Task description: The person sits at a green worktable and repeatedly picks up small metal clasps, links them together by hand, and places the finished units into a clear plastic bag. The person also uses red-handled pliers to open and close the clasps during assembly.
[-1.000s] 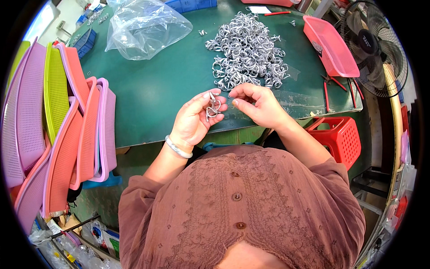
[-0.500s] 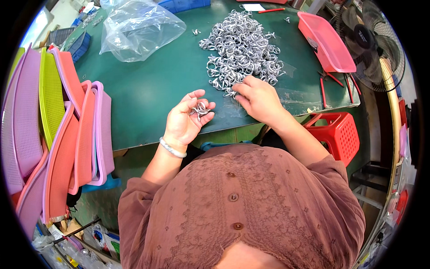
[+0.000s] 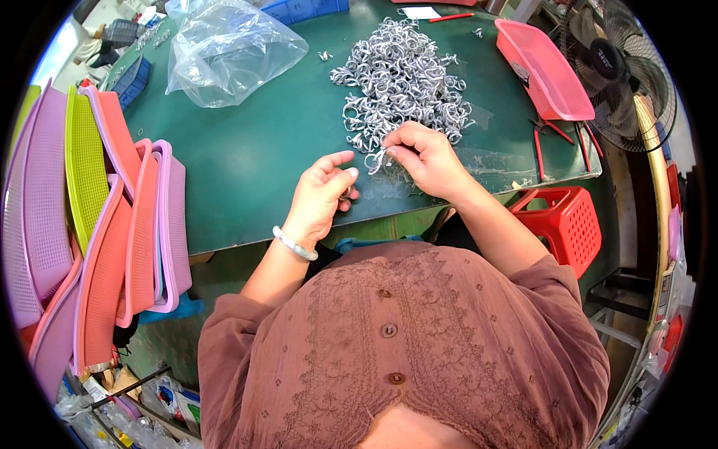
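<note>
We had our right hand at the near edge of a heap of silver rings, its thumb and forefinger pinching 1 silver ring, which stuck out to the left of the fingertips above the green table. Our left hand was near it on the left, fingers curled around metal pieces; only a glint of grey showed, so we could not tell how many it held. A pale bracelet circled our left wrist.

Well to the left of the heap we had a clear plastic bag. To its right was a pink bin, with red-handled pliers nearer to us by the table's edge. A red stool stood beside the table on our right, and a fan just past the bin. On our left, purple, green and coral baskets were packed close together.
</note>
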A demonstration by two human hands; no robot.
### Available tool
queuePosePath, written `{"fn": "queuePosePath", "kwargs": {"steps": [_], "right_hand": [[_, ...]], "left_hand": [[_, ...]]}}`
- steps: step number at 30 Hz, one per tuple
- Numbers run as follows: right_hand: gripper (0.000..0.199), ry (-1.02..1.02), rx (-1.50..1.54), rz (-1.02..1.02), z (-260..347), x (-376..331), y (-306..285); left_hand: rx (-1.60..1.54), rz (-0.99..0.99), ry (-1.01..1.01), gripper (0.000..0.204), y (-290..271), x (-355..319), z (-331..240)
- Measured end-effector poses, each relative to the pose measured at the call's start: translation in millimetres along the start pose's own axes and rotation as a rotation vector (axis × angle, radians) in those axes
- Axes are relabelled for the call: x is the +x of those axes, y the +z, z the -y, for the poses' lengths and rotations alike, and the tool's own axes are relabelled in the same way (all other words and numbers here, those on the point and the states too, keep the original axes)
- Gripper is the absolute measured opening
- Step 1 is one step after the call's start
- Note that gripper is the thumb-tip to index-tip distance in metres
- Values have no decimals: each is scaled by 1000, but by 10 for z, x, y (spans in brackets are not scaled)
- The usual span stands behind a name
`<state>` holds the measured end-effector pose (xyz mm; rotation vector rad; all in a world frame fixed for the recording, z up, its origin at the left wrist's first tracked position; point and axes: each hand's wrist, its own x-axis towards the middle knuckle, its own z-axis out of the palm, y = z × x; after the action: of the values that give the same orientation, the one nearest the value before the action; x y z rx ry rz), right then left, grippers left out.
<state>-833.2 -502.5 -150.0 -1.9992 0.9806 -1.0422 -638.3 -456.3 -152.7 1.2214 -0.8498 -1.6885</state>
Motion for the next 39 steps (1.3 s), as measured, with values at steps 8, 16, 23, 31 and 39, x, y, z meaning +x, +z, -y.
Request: {"fn": "queuePosePath", "kwargs": {"steps": [8, 16, 23, 31, 39], "right_hand": [[9, 194, 249, 89, 39, 21, 71], [7, 483, 650, 127, 92, 2, 102], [7, 512, 770, 140, 110, -2, 110], [8, 637, 954, 205, 135, 27, 64], [7, 672, 1023, 224, 122, 23, 40]], "left_hand": [[152, 21, 134, 12, 30, 82, 5], [242, 68, 196, 11, -18, 76, -34], [-63, 105, 36, 11, 4, 12, -153], [-267, 166, -147, 16, 8, -27, -226], [-403, 175, -220, 18, -13, -29, -171]]}}
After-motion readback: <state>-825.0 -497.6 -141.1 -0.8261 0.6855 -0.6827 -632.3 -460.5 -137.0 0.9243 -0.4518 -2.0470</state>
